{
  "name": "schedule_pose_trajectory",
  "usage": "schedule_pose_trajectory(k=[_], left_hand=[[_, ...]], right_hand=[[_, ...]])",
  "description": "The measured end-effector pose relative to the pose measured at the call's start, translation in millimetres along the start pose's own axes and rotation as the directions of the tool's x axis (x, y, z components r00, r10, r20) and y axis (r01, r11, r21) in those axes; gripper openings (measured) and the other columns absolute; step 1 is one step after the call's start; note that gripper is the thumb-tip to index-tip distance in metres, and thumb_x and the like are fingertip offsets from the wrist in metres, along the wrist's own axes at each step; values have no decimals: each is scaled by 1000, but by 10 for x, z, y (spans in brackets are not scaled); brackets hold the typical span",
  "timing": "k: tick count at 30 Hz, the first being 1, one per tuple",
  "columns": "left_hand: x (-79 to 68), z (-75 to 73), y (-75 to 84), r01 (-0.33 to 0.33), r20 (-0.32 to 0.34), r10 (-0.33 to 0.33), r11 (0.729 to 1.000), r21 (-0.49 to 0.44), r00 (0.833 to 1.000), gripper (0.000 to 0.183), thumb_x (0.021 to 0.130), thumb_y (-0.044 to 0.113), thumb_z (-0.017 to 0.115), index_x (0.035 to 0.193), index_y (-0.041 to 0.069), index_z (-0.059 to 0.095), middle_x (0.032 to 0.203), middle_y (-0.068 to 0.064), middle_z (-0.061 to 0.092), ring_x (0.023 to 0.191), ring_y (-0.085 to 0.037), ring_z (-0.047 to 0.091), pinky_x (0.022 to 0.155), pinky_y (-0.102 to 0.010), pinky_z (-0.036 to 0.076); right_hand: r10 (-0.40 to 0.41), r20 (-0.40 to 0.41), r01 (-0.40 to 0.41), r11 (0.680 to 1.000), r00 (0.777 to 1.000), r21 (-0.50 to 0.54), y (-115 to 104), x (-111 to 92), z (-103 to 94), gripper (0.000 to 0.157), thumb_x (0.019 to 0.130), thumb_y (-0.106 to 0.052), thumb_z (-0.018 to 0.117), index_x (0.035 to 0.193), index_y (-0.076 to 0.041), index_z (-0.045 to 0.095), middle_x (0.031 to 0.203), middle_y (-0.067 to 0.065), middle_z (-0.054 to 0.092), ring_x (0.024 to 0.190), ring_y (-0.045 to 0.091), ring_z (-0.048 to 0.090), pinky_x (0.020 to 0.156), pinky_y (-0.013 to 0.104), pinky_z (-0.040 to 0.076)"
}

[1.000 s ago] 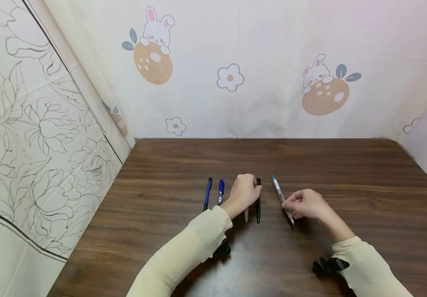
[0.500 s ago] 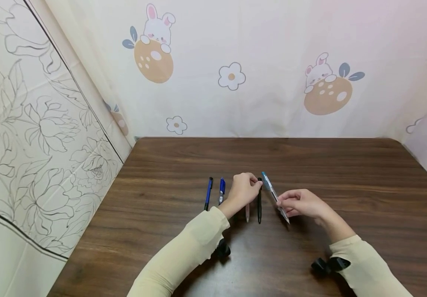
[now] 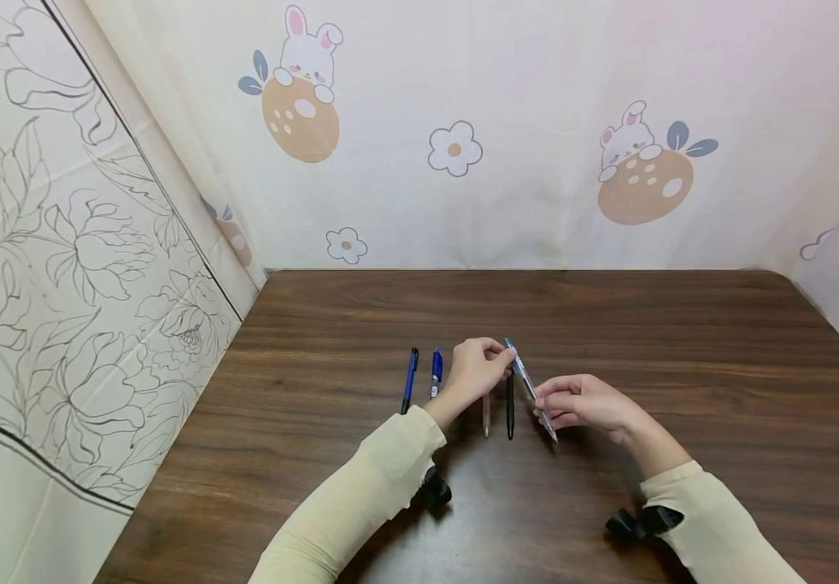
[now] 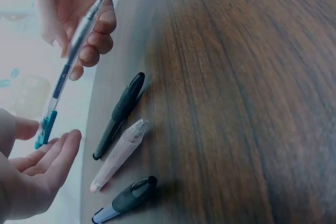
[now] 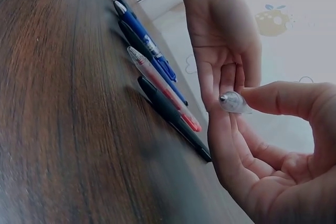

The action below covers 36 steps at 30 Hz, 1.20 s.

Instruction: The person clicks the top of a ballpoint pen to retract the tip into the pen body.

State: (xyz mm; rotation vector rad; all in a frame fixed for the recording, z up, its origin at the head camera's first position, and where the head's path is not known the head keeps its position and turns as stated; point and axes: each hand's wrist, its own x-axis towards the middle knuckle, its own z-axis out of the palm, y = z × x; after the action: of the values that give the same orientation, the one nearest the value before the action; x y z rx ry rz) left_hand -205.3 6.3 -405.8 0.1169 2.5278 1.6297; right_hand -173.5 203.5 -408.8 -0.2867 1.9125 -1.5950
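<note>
A clear ballpoint pen [image 3: 526, 381] with a teal clip end slants above the table. My right hand [image 3: 589, 401] pinches its lower part between thumb and fingers, tip pointing down toward me. At the teal end, my left hand [image 3: 475, 367] has its thumb against the clip and its fingers behind, as the left wrist view shows. Below the hands lie a black pen [image 4: 119, 114] and a translucent pinkish-red pen [image 4: 119, 156]. Beside them is a dark-gripped pen [image 4: 134, 195], which the left hand hides in the head view.
Further left in the row lie a blue pen with a clip [image 3: 437, 371] and a slim blue-and-black pen [image 3: 410, 380]. The wood-grain table [image 3: 682, 349] meets a patterned curtain [image 3: 522, 203] at the back. A floral panel [image 3: 98, 268] stands along the left side.
My right hand has lifted the clear pen and carried it left, bringing its teal end to my left hand's thumb and fingers. The left hand has barely moved.
</note>
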Motion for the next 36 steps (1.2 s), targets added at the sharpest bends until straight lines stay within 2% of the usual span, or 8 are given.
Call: schedule_pose_trajectory(k=[2, 5, 9, 14, 18, 23, 28, 36], left_hand=[[15, 3, -1, 26, 4, -26, 996, -87, 1000, 23, 92, 21, 65, 98, -1, 69, 86, -14, 75, 73, -21, 74, 64, -26, 61], [42, 10, 1, 78, 13, -77, 972, -223, 997, 22, 91, 18, 66, 99, -3, 69, 90, -16, 75, 76, -25, 75, 70, -32, 62], [62, 17, 15, 142, 31, -140, 927, -347, 990, 23, 91, 17, 66, 102, -4, 68, 94, -18, 74, 80, -25, 75, 71, -28, 62], [62, 17, 37, 187, 47, -185, 883, -430, 982, 23, 92, 17, 65, 102, -4, 69, 97, -18, 73, 84, -21, 74, 74, -25, 61], [63, 11, 63, 203, 62, -200, 842, -499, 978, 24, 93, 15, 63, 104, -6, 68, 99, -22, 73, 88, -24, 74, 77, -27, 61], [87, -6, 90, 224, 98, -208, 758, -612, 973, 28, 94, 14, 61, 110, -9, 65, 103, -23, 72, 86, -22, 74, 81, -29, 60], [121, -41, 117, 214, 104, -200, 674, -707, 974, 29, 95, 16, 60, 111, -8, 65, 107, -25, 71, 85, -21, 74, 85, -32, 59], [142, -66, 106, 259, 158, -215, 613, -746, 964, 37, 95, 20, 60, 118, -9, 62, 115, -26, 67, 103, -31, 70, 89, -34, 58]], right_hand=[[-6, 16, 6, 1000, 1000, 22, 5, 4, 1, 37, 94, -13, 55, 117, 16, 51, 91, -6, 68, 84, 5, 66, 78, 23, 58], [-9, 42, 6, 998, 999, 64, 20, 13, -2, 29, 96, -12, 52, 114, 9, 55, 92, -5, 69, 85, 5, 66, 79, 22, 58], [-8, 68, -1, 992, 998, 129, 26, 19, 6, 18, 97, -11, 50, 109, -2, 59, 91, -6, 70, 85, 5, 67, 79, 21, 58], [-33, 99, 11, 976, 995, 216, 18, 16, 22, 15, 97, -9, 49, 104, -10, 62, 91, -6, 71, 85, 5, 68, 78, 20, 58], [-63, 140, 20, 958, 988, 287, 24, 23, 30, 19, 98, -8, 46, 101, -14, 64, 91, -6, 71, 85, 4, 67, 79, 20, 58], [-80, 170, 11, 928, 982, 372, 25, 48, 52, 22, 101, -10, 44, 100, -17, 65, 95, -8, 71, 89, 4, 66, 82, 20, 57], [-47, 126, -11, 904, 991, 428, -2, 65, 89, 22, 102, -17, 45, 97, -19, 66, 97, -8, 69, 90, 5, 65, 83, 20, 56], [-36, 108, -15, 900, 993, 436, -7, 74, 144, 28, 103, -19, 41, 95, -21, 68, 95, -8, 67, 90, 6, 63, 83, 20, 55]])
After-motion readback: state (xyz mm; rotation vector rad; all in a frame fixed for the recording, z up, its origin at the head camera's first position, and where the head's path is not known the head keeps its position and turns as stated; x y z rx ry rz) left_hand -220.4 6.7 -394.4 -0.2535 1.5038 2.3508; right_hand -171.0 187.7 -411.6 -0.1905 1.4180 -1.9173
